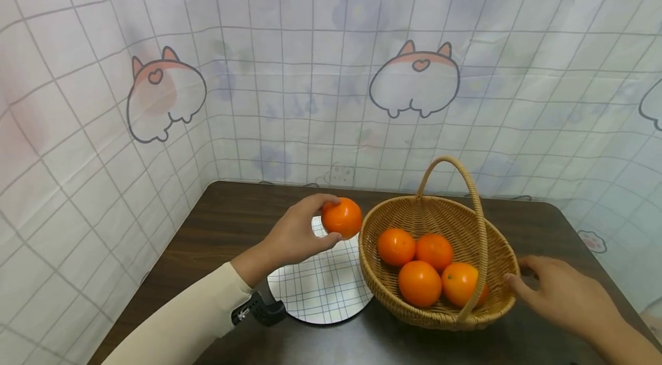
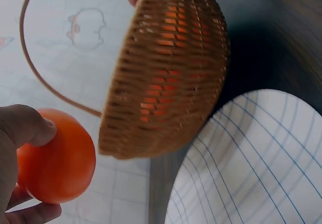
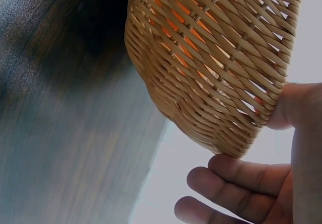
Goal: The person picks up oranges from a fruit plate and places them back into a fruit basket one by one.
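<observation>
My left hand (image 1: 300,233) holds an orange (image 1: 343,219) between thumb and fingers, raised over the far part of a round white plate (image 1: 323,290) with blue grid lines. In the left wrist view, the held orange (image 2: 63,158) appears beside the basket's wall, apart from it. The wicker basket (image 1: 462,227) stands right of the plate and has a tall arched handle. Several oranges (image 1: 420,284) lie inside it. At the basket's right side, my right hand (image 1: 569,293) grips the rim, thumb over the edge and fingers on the outside, as the right wrist view shows.
Under everything is a dark wooden table (image 1: 233,210). A white gridded cloth (image 1: 310,66) with cartoon animals hangs behind the table and along its sides. A black strap device (image 1: 264,310) is worn on my left wrist, close over the plate's left edge.
</observation>
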### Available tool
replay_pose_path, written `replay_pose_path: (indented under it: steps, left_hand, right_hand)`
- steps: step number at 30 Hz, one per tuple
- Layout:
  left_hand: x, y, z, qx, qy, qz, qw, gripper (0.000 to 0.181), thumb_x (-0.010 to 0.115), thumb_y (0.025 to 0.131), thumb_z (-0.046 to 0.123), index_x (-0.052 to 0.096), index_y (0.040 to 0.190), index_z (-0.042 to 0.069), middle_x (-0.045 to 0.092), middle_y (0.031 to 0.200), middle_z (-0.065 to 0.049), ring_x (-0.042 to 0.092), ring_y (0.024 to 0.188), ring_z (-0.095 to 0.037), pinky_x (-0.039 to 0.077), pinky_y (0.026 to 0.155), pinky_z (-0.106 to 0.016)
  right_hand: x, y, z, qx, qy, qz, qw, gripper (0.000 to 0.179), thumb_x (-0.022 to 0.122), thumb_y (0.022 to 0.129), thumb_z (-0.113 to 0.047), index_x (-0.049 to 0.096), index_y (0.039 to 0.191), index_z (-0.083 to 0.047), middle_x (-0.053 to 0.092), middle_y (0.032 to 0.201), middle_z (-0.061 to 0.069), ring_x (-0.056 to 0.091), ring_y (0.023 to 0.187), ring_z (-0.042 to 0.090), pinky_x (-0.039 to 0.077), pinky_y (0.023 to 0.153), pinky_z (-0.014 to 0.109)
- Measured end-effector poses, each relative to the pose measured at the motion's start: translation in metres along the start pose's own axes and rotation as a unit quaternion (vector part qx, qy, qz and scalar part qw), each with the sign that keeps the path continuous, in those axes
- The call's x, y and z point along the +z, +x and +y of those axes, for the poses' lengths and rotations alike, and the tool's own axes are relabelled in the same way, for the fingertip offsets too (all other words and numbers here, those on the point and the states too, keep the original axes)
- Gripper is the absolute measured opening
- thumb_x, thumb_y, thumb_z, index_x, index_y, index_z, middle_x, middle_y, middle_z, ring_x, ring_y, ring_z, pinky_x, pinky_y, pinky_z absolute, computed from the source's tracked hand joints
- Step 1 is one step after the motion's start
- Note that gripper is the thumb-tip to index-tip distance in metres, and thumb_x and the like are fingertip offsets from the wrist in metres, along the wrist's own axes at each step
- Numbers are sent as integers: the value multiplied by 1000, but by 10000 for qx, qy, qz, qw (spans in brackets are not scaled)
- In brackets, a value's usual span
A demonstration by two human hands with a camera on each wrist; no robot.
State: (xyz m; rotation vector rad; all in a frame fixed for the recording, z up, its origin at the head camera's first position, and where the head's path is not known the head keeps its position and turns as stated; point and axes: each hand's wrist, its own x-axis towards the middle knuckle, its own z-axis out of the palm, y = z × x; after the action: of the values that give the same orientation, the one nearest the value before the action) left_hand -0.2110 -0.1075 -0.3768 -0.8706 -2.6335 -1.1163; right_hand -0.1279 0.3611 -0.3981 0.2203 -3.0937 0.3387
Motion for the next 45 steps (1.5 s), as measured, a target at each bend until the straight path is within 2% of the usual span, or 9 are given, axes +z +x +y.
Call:
replay_pose_path:
  steps: [8, 11, 17, 23, 33, 41, 45]
  left_hand:
    - [5, 4, 23, 166, -191, -198, 9995, 61, 84, 85, 21, 56, 139, 15, 56, 141, 2, 57, 122, -16, 49, 102, -38]
    - [9, 5, 29, 272, -224, -258, 9990, 60, 84, 86, 21, 56, 139, 14, 55, 143, 1, 56, 124, -17, 48, 105, -40]
    - [18, 8, 37, 456, -266, -399, 9978, 60, 83, 87, 21, 56, 139, 15, 54, 145, 2, 53, 130, -15, 44, 109, -36]
    - [26, 10, 41, 668, -298, -604, 9955, 59, 82, 87, 19, 54, 139, 15, 54, 145, 1, 52, 131, -14, 43, 109, -34]
    - [33, 12, 43, 733, -136, -766, 9943, 60, 81, 88, 23, 54, 141, 15, 53, 146, 0, 50, 134, -15, 41, 111, -34]
    - [40, 12, 41, 775, 60, -969, 9923, 58, 78, 91, 26, 53, 143, 17, 50, 150, -1, 42, 142, -17, 36, 115, -36]
    - [40, 12, 41, 807, 105, -951, 9921, 55, 75, 93, 25, 54, 142, 16, 52, 149, -1, 40, 144, -17, 34, 117, -37]
  right_hand:
    - [2, 0, 1, 9, 5, -58, 10000, 58, 61, 97, -59, 71, 115, -5, 73, 107, 15, 69, 91, 38, 56, 59, 53]
    - [1, 0, 1, 37, -3, -80, 10000, 59, 60, 97, -60, 71, 115, -5, 73, 106, 15, 69, 90, 37, 55, 58, 53]
    - [1, 1, 1, 76, 40, -125, 9999, 59, 60, 97, -61, 71, 115, -6, 72, 107, 16, 69, 90, 38, 55, 57, 52]
    - [1, 1, 1, 76, 15, -136, 9999, 61, 59, 97, -62, 71, 116, -5, 72, 107, 17, 69, 90, 38, 55, 57, 52]
    - [1, 1, 1, 40, -2, -64, 10000, 62, 59, 97, -61, 71, 117, -4, 72, 108, 18, 69, 92, 40, 55, 57, 54]
    - [-1, 1, 0, 69, -8, -111, 9999, 64, 59, 97, -61, 70, 118, -2, 72, 107, 19, 68, 91, 40, 55, 57, 53]
    - [-1, 1, 0, 75, -20, -105, 9999, 64, 59, 97, -62, 70, 118, -2, 72, 108, 20, 68, 91, 40, 55, 57, 53]
